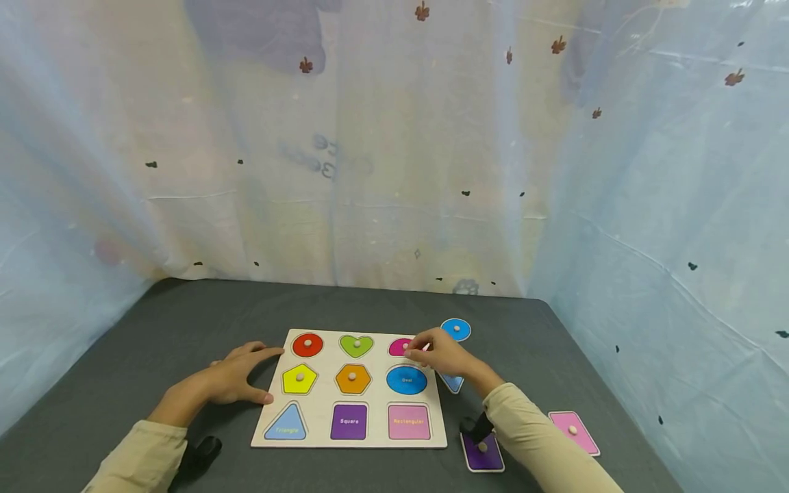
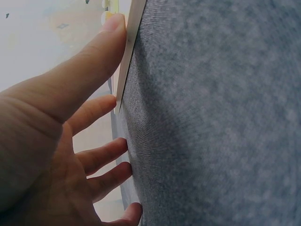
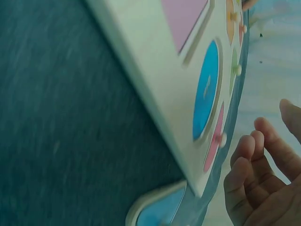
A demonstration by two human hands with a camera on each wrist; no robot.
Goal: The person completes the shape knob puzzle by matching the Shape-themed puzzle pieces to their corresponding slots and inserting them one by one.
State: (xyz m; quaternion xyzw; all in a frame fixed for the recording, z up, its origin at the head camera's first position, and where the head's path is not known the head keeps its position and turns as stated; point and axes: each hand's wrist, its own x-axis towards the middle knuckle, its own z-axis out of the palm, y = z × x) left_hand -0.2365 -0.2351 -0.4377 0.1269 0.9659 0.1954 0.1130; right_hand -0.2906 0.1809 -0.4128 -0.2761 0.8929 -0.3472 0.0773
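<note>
A white wooden shape puzzle board (image 1: 327, 357) lies on the dark table. My left hand (image 1: 237, 376) spreads thumb and fingers at its left edge, the thumb (image 2: 103, 44) touching the board. My right hand (image 1: 445, 352) hovers at the top right corner, its loosely bent fingers beside the knob of a magenta piece (image 3: 214, 146) set in the board. A gap shows between thumb and fingers, with nothing held. Red circle (image 1: 307, 349), green heart (image 1: 351, 348), yellow pentagon (image 1: 298, 385) and orange hexagon (image 1: 353, 387) pieces also sit in their slots. The oval slot (image 1: 407, 387) shows its printed bottom.
Right of the board lie a blue oval piece (image 1: 455, 322), a light blue piece (image 1: 453, 384) partly behind the right hand, a purple square piece (image 1: 490, 462) and a pink rectangle piece (image 1: 582, 441). Triangle (image 1: 286, 419), square (image 1: 348, 433) and rectangle (image 1: 409, 433) slots hold no knobbed pieces.
</note>
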